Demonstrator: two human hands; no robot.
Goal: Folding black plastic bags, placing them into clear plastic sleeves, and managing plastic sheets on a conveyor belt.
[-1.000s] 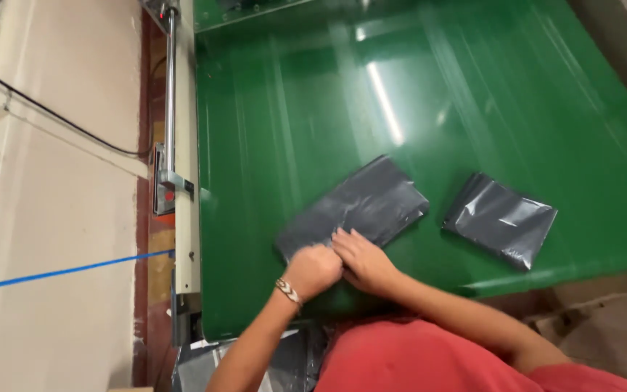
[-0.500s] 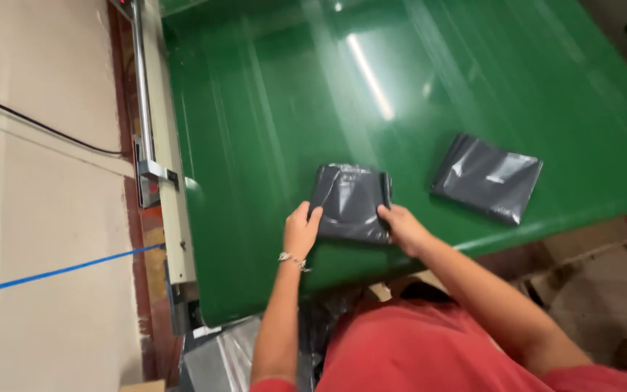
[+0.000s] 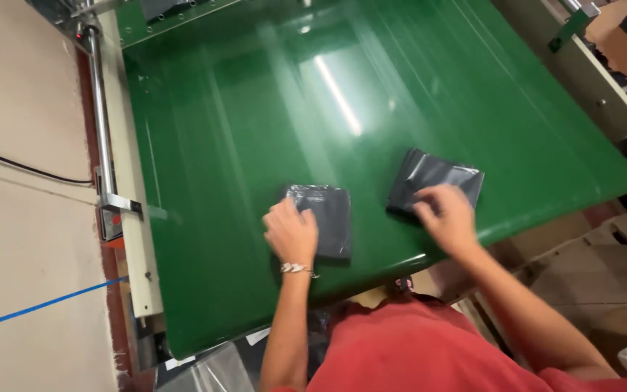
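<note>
- Head view: the left hand [image 3: 291, 232] lies palm down on the left edge of a folded dark plastic bag [image 3: 324, 218], fingers loosely curled and pressing, not gripping.
- The right hand [image 3: 445, 215] reaches forward, fingers spread flat on a second dark bag [image 3: 429, 174].
- Both bags lie near the front edge of the green bench [image 3: 255, 131], apart from each other.
</note>
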